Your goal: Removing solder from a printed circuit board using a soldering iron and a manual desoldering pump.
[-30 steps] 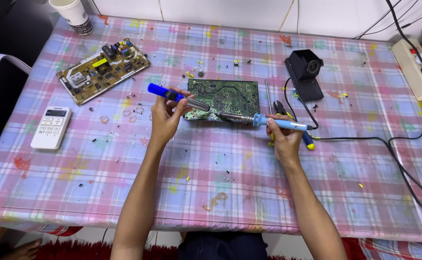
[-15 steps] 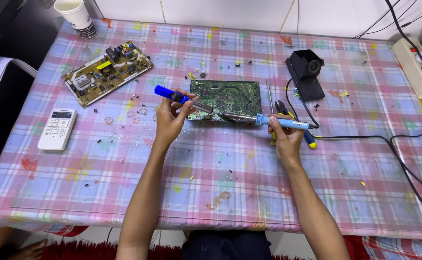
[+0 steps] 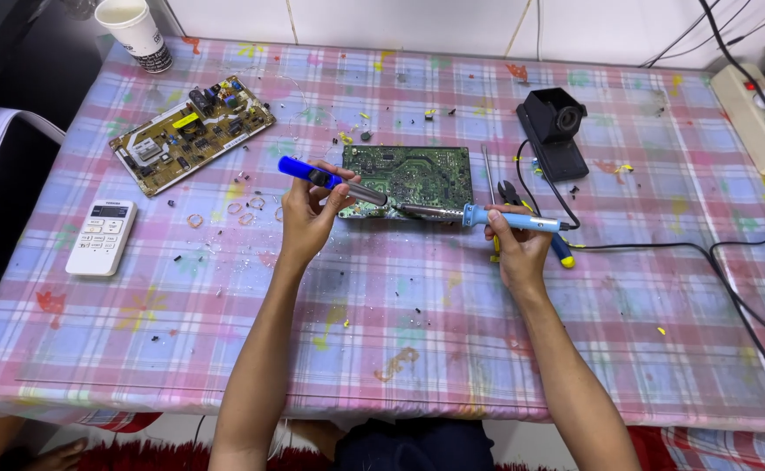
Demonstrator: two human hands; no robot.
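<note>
My left hand (image 3: 308,214) grips a blue-handled desoldering pump with a grey metal barrel (image 3: 330,180), its tip resting on the near edge of the green rectangular circuit board (image 3: 408,179). My right hand (image 3: 518,249) is closed around a light-blue soldering iron with a black cord (image 3: 509,220), whose tip meets the same edge. The board lies mid-worktop on the pink-and-blue checked cloth (image 3: 382,331). A brown populated circuit board (image 3: 192,134) and white remote control (image 3: 101,236) lie to the left; a black iron stand (image 3: 553,131) stands beyond my right hand.

An electronics repair bench: circuit boards (image 3: 410,177), soldering iron (image 3: 496,218), power strip (image 3: 762,118).
</note>
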